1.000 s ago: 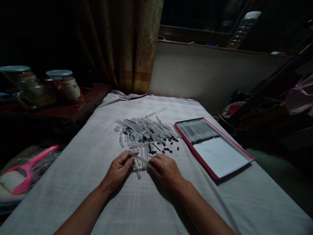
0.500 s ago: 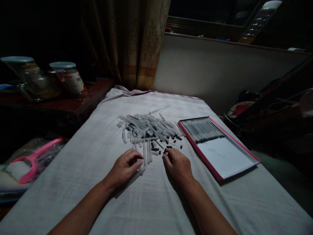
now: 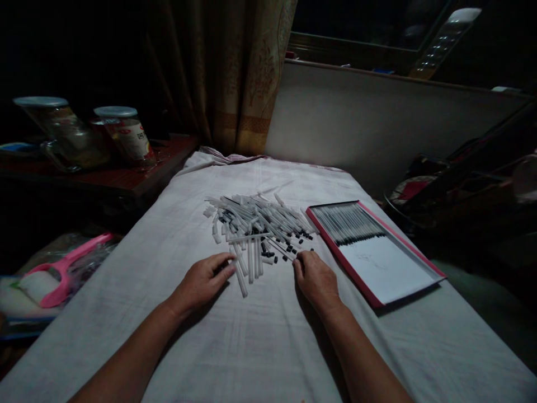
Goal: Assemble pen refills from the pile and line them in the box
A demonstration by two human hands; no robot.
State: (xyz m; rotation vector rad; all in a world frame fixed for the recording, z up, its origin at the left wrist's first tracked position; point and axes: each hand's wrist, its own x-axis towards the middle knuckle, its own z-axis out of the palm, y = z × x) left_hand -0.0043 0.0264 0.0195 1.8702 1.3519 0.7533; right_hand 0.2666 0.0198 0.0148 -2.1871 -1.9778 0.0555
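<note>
1. Left hand point(image 3: 201, 281): palm down on the white cloth point(image 3: 260, 347), fingers loosely extended toward the pile, fingertips just beside a short white tube point(image 3: 240, 279) lying at the near edge. Nothing clearly gripped (light too dim to tell whether a fingertip touches the tube).
2. Right hand point(image 3: 316, 280): palm down, fingers curled slightly, tips at the near right edge of the pile among small black caps point(image 3: 289, 246). Whether a cap is pinched under the fingertips cannot be told.
3. Pile of white pen tubes point(image 3: 255, 224): heaped crosswise on the cloth ahead of both hands, between them and the far end of the tabletop point(image 3: 126, 291), with black caps scattered along its right and near sides.
4. Red-edged tray point(image 3: 377, 254): flat on the cloth to the right of the pile, just beyond the right hand; a neat row of finished pens point(image 3: 346, 223) fills its far half, near half bare white.
5. Surroundings (all dim): two lidded jars point(image 3: 96, 137) on a dark wooden shelf point(image 3: 126, 176) at left, a pink-handled tool point(image 3: 62, 268) lower left, a patterned curtain point(image 3: 247, 73) behind.
</note>
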